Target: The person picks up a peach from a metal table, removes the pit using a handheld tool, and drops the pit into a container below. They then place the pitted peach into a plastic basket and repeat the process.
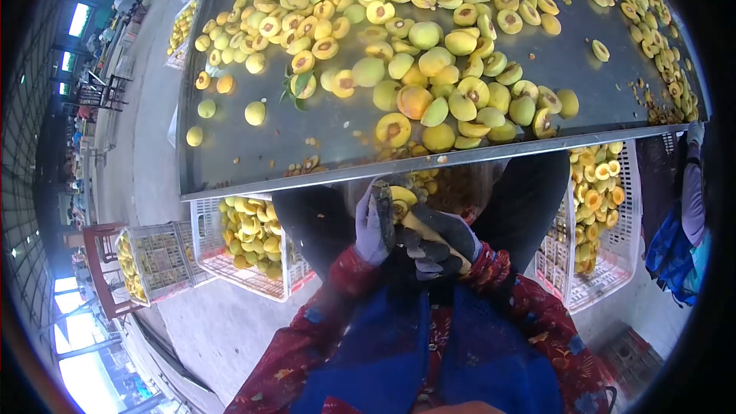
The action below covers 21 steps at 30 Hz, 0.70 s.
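Note:
My left hand [374, 224], in a grey-and-lilac work glove, is closed around a piece of yellow stone fruit [403, 198] just below the table edge. In my right hand [443, 245], gloved the same way, is a tool with a pale wooden handle [418, 225]. Its upper end meets the fruit; the working tip is hidden, so its exact kind cannot be told. Above both hands, the metal table [307, 165] bears a heap of yellow-green stone fruit [460, 103], many cut in half with brown pits showing.
White plastic crates of fruit halves stand at my left [238, 261] and right [567, 268]. More fruit lies in a container [479, 184] between my knees. Another crate [165, 253] stands farther left. At the far right, a co-worker's sleeve [693, 203] reaches the table's corner.

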Each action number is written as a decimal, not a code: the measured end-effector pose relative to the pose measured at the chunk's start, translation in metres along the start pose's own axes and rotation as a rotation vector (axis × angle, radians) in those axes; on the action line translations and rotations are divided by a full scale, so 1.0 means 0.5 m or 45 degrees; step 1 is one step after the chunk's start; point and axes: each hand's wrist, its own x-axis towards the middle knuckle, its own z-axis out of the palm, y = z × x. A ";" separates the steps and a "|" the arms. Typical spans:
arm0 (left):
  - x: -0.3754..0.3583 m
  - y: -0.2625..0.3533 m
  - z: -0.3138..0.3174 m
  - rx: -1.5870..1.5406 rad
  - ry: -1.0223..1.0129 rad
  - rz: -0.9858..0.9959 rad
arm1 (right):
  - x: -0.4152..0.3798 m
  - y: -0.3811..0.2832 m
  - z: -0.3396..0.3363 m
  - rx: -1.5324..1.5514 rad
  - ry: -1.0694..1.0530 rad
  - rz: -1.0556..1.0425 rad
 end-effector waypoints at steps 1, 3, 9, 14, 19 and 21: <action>0.006 0.009 -0.001 0.187 0.087 0.095 | 0.000 0.003 0.007 0.044 0.109 0.018; 0.012 0.042 -0.010 -0.623 0.439 -0.325 | -0.016 0.000 0.034 0.028 -0.095 -0.029; -0.028 0.185 -0.244 2.411 0.604 -0.171 | -0.067 -0.032 0.044 -0.700 0.802 -0.367; 0.111 0.169 -0.162 2.242 0.262 0.444 | -0.051 -0.017 -0.035 -1.364 0.745 -0.477; 0.260 0.055 0.011 2.052 -0.111 0.091 | -0.060 -0.013 -0.002 -1.510 0.769 -0.519; 0.284 0.016 0.012 1.749 -0.275 0.046 | -0.082 -0.025 -0.074 -1.899 0.862 -0.578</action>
